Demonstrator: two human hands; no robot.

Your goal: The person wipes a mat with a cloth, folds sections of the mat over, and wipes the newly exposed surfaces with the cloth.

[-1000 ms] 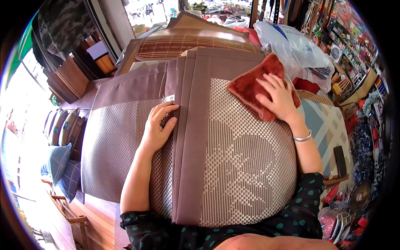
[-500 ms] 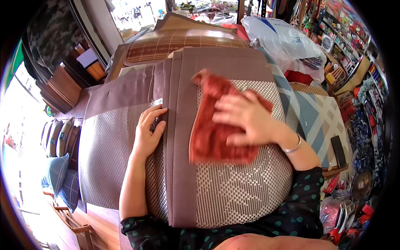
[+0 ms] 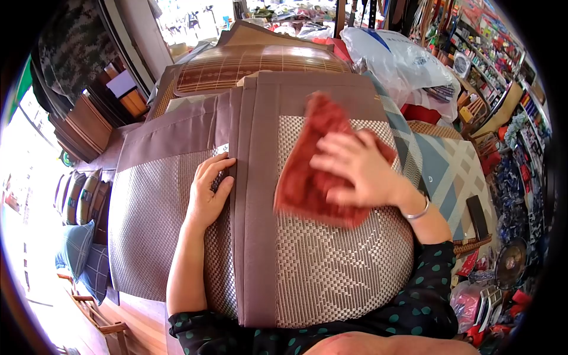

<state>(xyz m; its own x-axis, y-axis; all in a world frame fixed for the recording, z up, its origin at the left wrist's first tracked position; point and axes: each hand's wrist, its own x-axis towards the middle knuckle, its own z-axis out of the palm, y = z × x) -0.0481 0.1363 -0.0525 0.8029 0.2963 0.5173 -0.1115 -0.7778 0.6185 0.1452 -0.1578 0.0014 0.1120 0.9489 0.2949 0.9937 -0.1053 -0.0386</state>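
Observation:
A woven mat [image 3: 331,266] in silver and brown, with a wide brown fabric border, lies folded in front of me. On its right part my right hand [image 3: 358,171], wearing a bracelet, holds a red cloth [image 3: 302,183] against the weave. The fingers lie over the cloth and are blurred by motion. My left hand [image 3: 210,189] rests open on the left part of the mat, its fingertips touching the brown border [image 3: 257,213]. A small white label [image 3: 223,148] shows just above those fingertips.
More mats [image 3: 266,59] are stacked behind. A blue-and-beige patterned mat [image 3: 444,183] lies at the right, with a dark flat object [image 3: 477,218] on it. A clear plastic bag [image 3: 396,59] sits at the back right. Cushions [image 3: 77,248] and a wooden chair [image 3: 97,316] stand at the left.
My right hand and the red cloth have shifted slightly right, with the cloth's top corner moving right and up. My left hand stays at the border.

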